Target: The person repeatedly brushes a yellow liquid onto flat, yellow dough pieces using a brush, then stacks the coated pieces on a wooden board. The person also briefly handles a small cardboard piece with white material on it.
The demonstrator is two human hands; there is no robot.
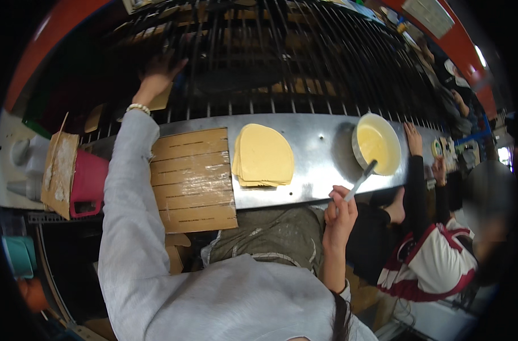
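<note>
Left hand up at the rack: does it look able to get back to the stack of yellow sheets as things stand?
Probably yes. The left hand reaches out over the black rack, and the yellow sheets lie uncovered on the metal counter, nearer the body. Nothing stands between them.

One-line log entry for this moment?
left hand: reaching over rack | right hand: holding brush in bowl | yellow sheet stack: untouched

Brushed metal counter (321, 165), rough slatted wooden board (193, 179), perhaps glossy plastic bowl (355, 145).
</note>
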